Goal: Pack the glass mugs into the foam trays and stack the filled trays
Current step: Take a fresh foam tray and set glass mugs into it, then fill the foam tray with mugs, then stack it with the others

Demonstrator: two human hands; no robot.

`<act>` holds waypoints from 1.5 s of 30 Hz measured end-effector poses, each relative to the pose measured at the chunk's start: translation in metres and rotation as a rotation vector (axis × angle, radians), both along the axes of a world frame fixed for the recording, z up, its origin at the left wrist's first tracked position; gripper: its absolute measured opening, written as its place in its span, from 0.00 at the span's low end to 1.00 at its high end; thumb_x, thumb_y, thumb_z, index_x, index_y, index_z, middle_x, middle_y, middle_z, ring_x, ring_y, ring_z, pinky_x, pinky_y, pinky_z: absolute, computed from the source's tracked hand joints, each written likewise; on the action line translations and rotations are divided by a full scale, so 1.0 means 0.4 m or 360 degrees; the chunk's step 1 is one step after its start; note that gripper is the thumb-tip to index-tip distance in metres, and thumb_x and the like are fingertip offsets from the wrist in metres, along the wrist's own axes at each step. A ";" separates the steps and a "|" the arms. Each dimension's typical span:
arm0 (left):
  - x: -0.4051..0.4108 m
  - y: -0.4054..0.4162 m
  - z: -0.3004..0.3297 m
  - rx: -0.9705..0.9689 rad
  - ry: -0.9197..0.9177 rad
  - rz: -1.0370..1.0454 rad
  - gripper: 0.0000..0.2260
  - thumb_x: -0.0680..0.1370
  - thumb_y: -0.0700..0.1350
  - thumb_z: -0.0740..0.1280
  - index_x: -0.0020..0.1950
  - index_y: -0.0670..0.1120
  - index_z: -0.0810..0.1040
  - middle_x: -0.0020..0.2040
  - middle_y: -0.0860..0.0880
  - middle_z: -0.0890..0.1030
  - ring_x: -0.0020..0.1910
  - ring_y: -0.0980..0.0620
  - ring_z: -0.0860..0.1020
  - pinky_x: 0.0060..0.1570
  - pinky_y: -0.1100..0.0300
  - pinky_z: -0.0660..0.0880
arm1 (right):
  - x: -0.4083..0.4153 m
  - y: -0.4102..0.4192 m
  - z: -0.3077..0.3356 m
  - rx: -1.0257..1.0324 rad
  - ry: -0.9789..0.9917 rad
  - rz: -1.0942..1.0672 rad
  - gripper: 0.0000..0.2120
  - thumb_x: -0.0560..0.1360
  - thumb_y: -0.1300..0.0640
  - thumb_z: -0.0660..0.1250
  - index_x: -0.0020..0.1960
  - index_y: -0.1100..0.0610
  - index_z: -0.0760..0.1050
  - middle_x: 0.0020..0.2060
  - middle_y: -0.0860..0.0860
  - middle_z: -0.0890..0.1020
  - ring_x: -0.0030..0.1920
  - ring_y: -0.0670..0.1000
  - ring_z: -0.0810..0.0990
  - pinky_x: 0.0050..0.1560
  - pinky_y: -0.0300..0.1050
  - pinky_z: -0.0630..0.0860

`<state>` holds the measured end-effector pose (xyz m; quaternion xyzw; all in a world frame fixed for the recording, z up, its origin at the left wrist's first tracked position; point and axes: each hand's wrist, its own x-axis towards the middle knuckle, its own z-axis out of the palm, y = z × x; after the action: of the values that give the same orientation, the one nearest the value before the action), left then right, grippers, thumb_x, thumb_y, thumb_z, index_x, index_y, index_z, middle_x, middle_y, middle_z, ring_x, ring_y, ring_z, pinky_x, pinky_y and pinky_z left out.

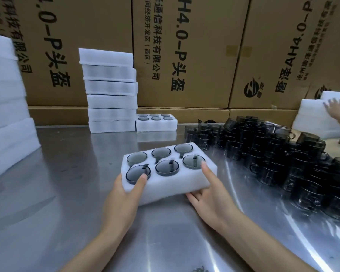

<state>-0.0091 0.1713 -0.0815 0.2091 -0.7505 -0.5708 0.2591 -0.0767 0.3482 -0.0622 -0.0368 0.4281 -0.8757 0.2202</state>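
A white foam tray (186, 179) sits in the middle of the steel table, its holes filled with several dark glass mugs (167, 167). My left hand (124, 199) grips the tray's near left corner, thumb on top by a mug. My right hand (210, 195) holds the near right side, index finger on top and the other fingers under the edge. A tall stack of filled trays (110, 91) stands at the back, with one more filled tray (156, 123) beside its foot. A big heap of loose dark mugs (273, 154) lies to the right.
Another stack of white foam (6, 107) rises at the far left. Large cardboard boxes (185, 52) wall off the back. At the far right another person's hand (337, 109) rests on a pile of foam trays (312, 118). The steel table (67, 173) shows bare between the stacks.
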 end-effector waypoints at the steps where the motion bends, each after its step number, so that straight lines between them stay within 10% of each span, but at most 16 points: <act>1: -0.014 0.003 -0.001 -0.0011 -0.0020 0.0028 0.27 0.64 0.68 0.61 0.59 0.57 0.73 0.49 0.61 0.79 0.52 0.53 0.77 0.44 0.58 0.70 | -0.008 -0.015 0.002 -0.0024 -0.0050 0.0018 0.27 0.67 0.45 0.69 0.64 0.52 0.74 0.55 0.50 0.83 0.58 0.49 0.80 0.63 0.46 0.71; 16: -0.209 -0.084 0.015 0.0123 0.0094 -0.0047 0.27 0.77 0.62 0.58 0.75 0.57 0.59 0.73 0.60 0.64 0.71 0.58 0.62 0.69 0.58 0.58 | -0.258 -0.241 0.053 0.0246 -0.0442 -0.0076 0.12 0.72 0.52 0.71 0.47 0.58 0.72 0.46 0.58 0.81 0.48 0.55 0.80 0.57 0.47 0.75; 25: -0.282 -0.112 -0.006 0.0410 0.0263 -0.0008 0.10 0.80 0.42 0.60 0.59 0.53 0.71 0.56 0.51 0.78 0.53 0.53 0.76 0.54 0.65 0.64 | -0.601 -0.407 0.211 -0.0177 -0.0226 -0.0289 0.21 0.73 0.54 0.71 0.63 0.58 0.70 0.56 0.57 0.80 0.52 0.55 0.82 0.45 0.50 0.80; 29: -0.302 -0.119 -0.003 0.0366 0.0230 -0.0090 0.12 0.77 0.34 0.63 0.58 0.46 0.73 0.46 0.52 0.80 0.36 0.73 0.76 0.40 0.78 0.67 | -0.745 -0.459 0.211 -0.0180 -0.0226 -0.0472 0.30 0.70 0.55 0.73 0.68 0.56 0.66 0.57 0.55 0.80 0.52 0.53 0.81 0.53 0.50 0.80; 34: -0.325 -0.117 -0.019 0.0330 0.0375 -0.0105 0.23 0.60 0.45 0.61 0.56 0.49 0.71 0.29 0.71 0.77 0.34 0.76 0.74 0.39 0.79 0.67 | -0.863 -0.513 0.181 -0.0130 -0.0247 -0.0538 0.32 0.69 0.55 0.75 0.68 0.56 0.66 0.59 0.54 0.78 0.51 0.54 0.81 0.42 0.49 0.81; 38: -0.341 -0.122 -0.021 0.0416 0.0459 -0.0052 0.27 0.53 0.55 0.63 0.53 0.63 0.74 0.29 0.61 0.81 0.31 0.70 0.76 0.36 0.77 0.68 | -0.918 -0.564 0.168 -0.0029 -0.0226 -0.0374 0.25 0.71 0.52 0.73 0.63 0.57 0.67 0.59 0.54 0.77 0.46 0.52 0.80 0.29 0.44 0.77; 45: -0.335 -0.113 -0.018 0.0343 0.0410 0.0007 0.18 0.48 0.61 0.58 0.32 0.83 0.66 0.30 0.69 0.79 0.33 0.66 0.77 0.37 0.75 0.69 | -0.961 -0.554 0.156 0.0790 0.0055 -0.0197 0.22 0.75 0.40 0.62 0.64 0.50 0.67 0.60 0.49 0.77 0.48 0.51 0.81 0.49 0.44 0.71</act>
<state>-0.1433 0.1262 -0.0888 0.1623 -0.6452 -0.6695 0.3304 -0.4611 0.1268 0.0000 0.0298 0.6351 -0.7548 0.1613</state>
